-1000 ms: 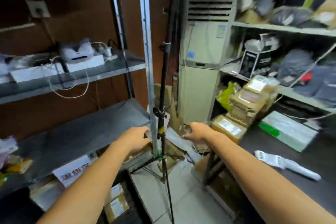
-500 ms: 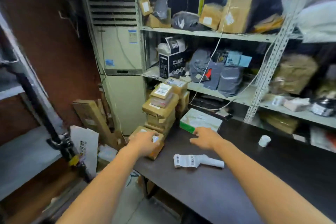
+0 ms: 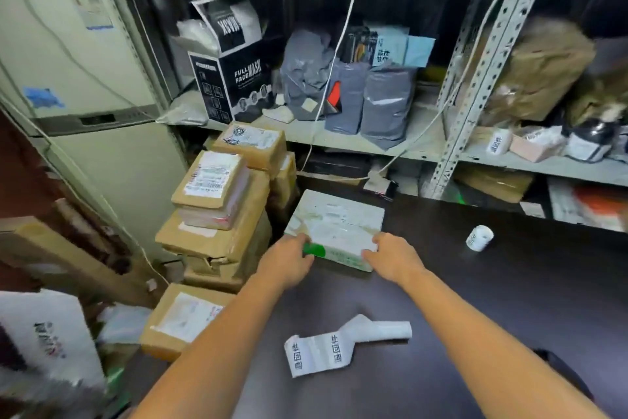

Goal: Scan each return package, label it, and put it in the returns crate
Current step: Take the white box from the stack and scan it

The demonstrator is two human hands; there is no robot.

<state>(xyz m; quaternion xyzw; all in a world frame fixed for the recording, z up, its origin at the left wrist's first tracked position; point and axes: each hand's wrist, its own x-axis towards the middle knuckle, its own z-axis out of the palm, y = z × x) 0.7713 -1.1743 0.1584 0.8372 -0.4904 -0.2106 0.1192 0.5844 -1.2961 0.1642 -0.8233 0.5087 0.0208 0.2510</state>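
Note:
A flat white package with green print (image 3: 334, 223) lies on the dark table (image 3: 475, 299). My left hand (image 3: 287, 260) grips its near left corner and my right hand (image 3: 390, 255) grips its near right corner. A strip of white labels (image 3: 334, 347) lies unrolled on the table near me. A small label roll (image 3: 479, 237) stands further right. A stack of brown cardboard packages (image 3: 221, 211) with shipping labels rises at the table's left end. One more brown package (image 3: 185, 318) lies at the near left edge. No crate or scanner is in view.
Metal shelving (image 3: 482, 55) behind the table holds grey mailer bags (image 3: 384, 102), a black mask box (image 3: 234, 78) and wrapped parcels. A tall white air conditioner (image 3: 78, 78) stands at the left. Cardboard and a white bag (image 3: 47, 337) sit on the floor, lower left.
My view has swung right from the left shelves to the table. Both hands have moved forward and taken hold of the white and green package's near corners.

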